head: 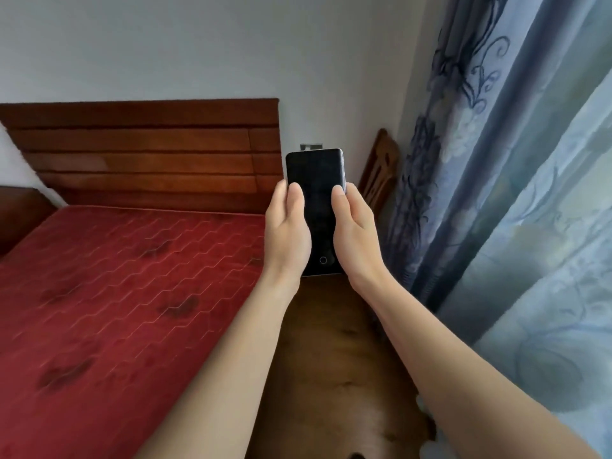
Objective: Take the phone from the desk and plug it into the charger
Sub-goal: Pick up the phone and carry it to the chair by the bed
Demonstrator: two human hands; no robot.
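A black phone [316,200] with a dark screen is held upright in front of me, above a wooden surface [331,359]. My left hand [287,233] grips its left edge and my right hand [356,233] grips its right edge, thumbs resting on the screen. Just behind the phone's top edge a small grey wall plate [310,146] shows on the white wall; most of it is hidden by the phone. No charger cable is visible.
A bed with a red quilted mattress [116,309] and a brown wooden headboard [149,150] fills the left. A wooden chair back [381,170] stands against the wall to the right. Blue patterned curtains [513,193] hang along the right side.
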